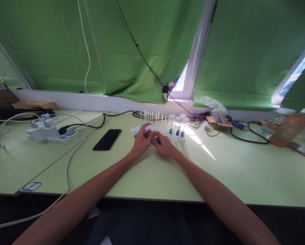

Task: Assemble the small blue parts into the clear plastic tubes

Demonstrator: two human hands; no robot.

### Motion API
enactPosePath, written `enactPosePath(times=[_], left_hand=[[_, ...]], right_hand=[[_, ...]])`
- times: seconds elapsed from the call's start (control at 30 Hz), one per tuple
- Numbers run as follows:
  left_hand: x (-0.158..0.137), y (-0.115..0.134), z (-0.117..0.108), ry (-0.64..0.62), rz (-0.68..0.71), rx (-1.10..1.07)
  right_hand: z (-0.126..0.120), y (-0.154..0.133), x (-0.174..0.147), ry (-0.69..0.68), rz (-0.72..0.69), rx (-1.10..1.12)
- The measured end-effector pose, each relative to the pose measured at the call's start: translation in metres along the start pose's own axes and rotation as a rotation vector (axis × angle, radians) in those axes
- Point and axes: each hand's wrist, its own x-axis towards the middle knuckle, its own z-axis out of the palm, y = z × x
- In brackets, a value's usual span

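Note:
My left hand (142, 140) and my right hand (164, 145) meet above the middle of the table, fingers closed. A small white cap-like piece (148, 128) shows in the left fingers. Pinched in my right fingertips is a small dark part with thin leads (156, 138), too small to name. Just behind stands a row of clear tubes (152, 115). To the right, several clear tubes with white caps hold small parts: one green (171, 130), one dark (177, 132), one blue (182, 133). Some white caps (135, 129) lie left of my left hand.
A black phone (107, 140) lies to the left, near a white power strip (52, 134) with cables. At the right are a small cardboard box (219, 124), a blue circuit board (239, 125) and a bottle of orange liquid (290, 127). A white cable (68, 166) crosses the table's front edge.

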Motion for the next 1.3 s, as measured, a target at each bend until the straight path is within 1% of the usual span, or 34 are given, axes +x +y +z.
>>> enactPosePath(times=[0.37,0.7,1.03,1.17,1.3], left_hand=[[0.000,-0.002,0.000,0.003,-0.004,-0.014],[0.000,-0.004,-0.001,0.007,-0.002,0.028],[-0.003,0.001,0.001,0.031,0.030,0.100],[-0.004,0.001,0.002,0.037,0.057,0.171],[-0.006,0.002,0.003,0.035,0.106,0.259]], right_hand=[[-0.001,-0.002,0.000,-0.002,-0.006,0.013],[0.000,0.002,0.000,-0.017,-0.010,0.022],[-0.001,0.002,0.001,-0.007,-0.001,-0.013],[-0.003,-0.003,0.000,0.035,-0.030,-0.036],[-0.005,-0.008,0.001,0.146,-0.106,-0.088]])
